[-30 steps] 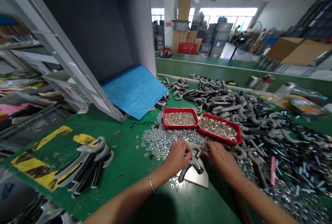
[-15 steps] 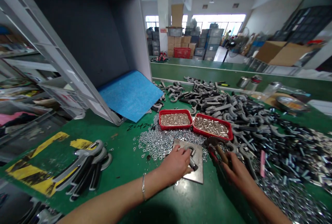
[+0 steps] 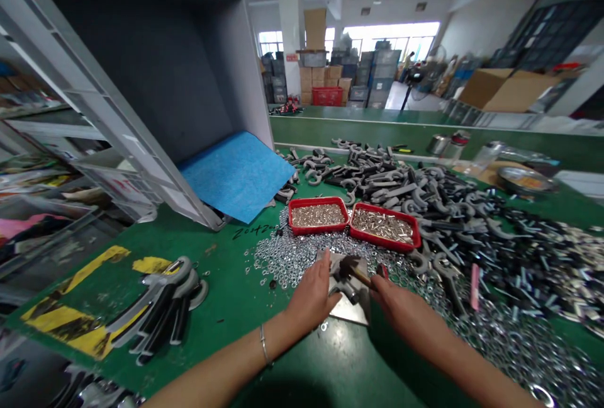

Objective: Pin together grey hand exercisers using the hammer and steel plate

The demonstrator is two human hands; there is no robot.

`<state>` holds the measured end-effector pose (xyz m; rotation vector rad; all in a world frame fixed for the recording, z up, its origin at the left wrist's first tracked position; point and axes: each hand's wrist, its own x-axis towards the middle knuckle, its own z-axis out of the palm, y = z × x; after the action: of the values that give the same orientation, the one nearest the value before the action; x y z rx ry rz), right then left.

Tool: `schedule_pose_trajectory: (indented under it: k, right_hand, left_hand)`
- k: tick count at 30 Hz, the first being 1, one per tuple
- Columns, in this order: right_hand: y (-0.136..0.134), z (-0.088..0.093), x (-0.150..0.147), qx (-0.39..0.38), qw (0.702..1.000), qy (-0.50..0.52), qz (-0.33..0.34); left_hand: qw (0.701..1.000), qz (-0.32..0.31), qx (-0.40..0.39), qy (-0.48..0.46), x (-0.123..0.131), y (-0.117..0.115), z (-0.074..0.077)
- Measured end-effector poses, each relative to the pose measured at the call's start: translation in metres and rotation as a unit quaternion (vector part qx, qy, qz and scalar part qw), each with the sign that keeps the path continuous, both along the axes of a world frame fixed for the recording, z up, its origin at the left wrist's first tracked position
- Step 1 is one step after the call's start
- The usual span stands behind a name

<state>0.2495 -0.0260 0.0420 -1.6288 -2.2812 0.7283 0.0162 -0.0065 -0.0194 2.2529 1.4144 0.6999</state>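
My right hand (image 3: 394, 301) is closed around the wooden handle of a hammer (image 3: 355, 271), its dark head over a metal plate (image 3: 346, 313). Something red (image 3: 382, 271) shows beside the same hand; I cannot make out what it is. A grey metal part (image 3: 348, 291) lies on the plate, partly hidden beneath the hammer. At the plate's left edge is my left hand (image 3: 309, 291), its fingers stretched and thumb apart, next to the part. Loose small metal rings (image 3: 278, 260) surround the plate's far side.
Two red trays hold small metal pieces: one tray (image 3: 318, 230) at left, another (image 3: 384, 245) at right. Grey and black clamp-shaped handles (image 3: 391, 184) are heaped behind them. Several similar tools (image 3: 163, 307) lie at left. A grey crate (image 3: 257, 74) stands on its side with a blue sheet (image 3: 240, 175).
My right hand has moved left, bringing the hammer over the plate. My left hand has drawn slightly back to the left and its fingers have straightened off the metal part.
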Motion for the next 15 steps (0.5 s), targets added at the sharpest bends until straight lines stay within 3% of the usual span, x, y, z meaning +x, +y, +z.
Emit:
schedule_pose_trajectory:
  k: [2, 5, 7, 8, 11, 13, 15]
  right_hand:
    - [0.001, -0.005, 0.011, -0.048, 0.996, 0.074, -0.022]
    - [-0.005, -0.018, 0.044, -0.130, 0.968, 0.160, -0.144]
    - [-0.006, -0.029, 0.070, -0.131, 0.960, 0.134, -0.210]
    - [-0.004, -0.033, 0.081, -0.095, 0.966, 0.100, -0.218]
    - [0.004, -0.042, 0.093, 0.094, 0.983, -0.034, -0.156]
    - [0.011, -0.042, 0.079, 0.140, 0.979, -0.105, -0.103]
    - [0.016, -0.041, 0.055, 0.088, 0.978, -0.165, -0.087]
  left_hand:
    - [1.000, -0.008, -0.003, 0.013, 0.000, 0.002, 0.004]
    - [0.999, -0.031, -0.021, -0.002, 0.002, 0.008, 0.017]
    - [0.994, -0.020, -0.085, -0.061, 0.003, 0.014, 0.028]
    - [0.984, -0.011, -0.143, -0.105, 0.003, 0.017, 0.033]
    - [0.937, 0.024, -0.277, -0.210, -0.001, 0.024, 0.041]
    - [0.950, 0.056, -0.239, -0.192, -0.008, 0.025, 0.037]
    - [0.976, 0.068, -0.158, -0.130, -0.018, 0.022, 0.029]
